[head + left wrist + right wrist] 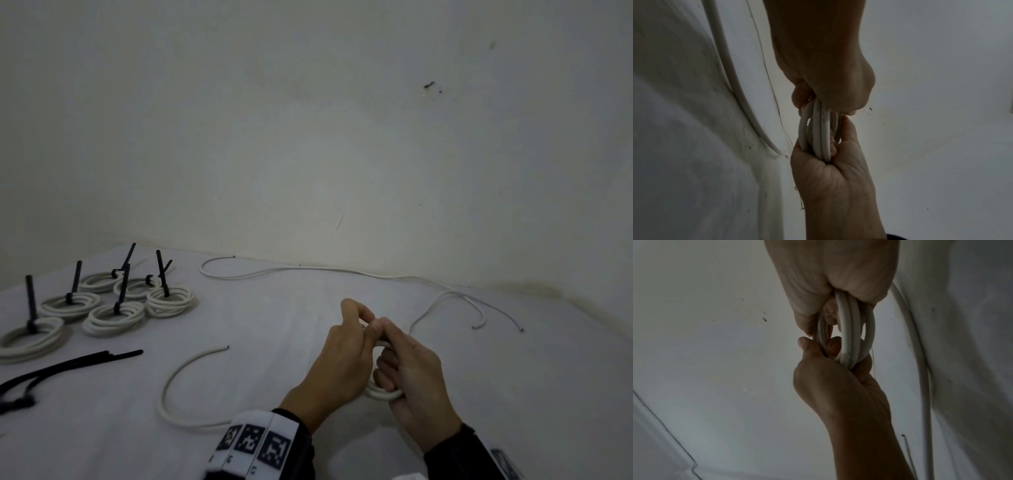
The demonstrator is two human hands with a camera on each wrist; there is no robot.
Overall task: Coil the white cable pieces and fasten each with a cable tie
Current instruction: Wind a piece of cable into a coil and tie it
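— Hands? Left hand (337,356) and right hand (416,373) both grip one white cable coil (818,134) between them.
— Surroundings? Tied coils (113,301) and loose black ties (68,365) far left; stray cables (455,305) beyond, on tabletop (274,325).

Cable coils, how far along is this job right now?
Done: six tied coils lie at the left, each with a black tie. In hand: the left hand and right hand grip a white coil, its tail still loose, no tie on. Left: loose cables by the wall; spare ties wait.
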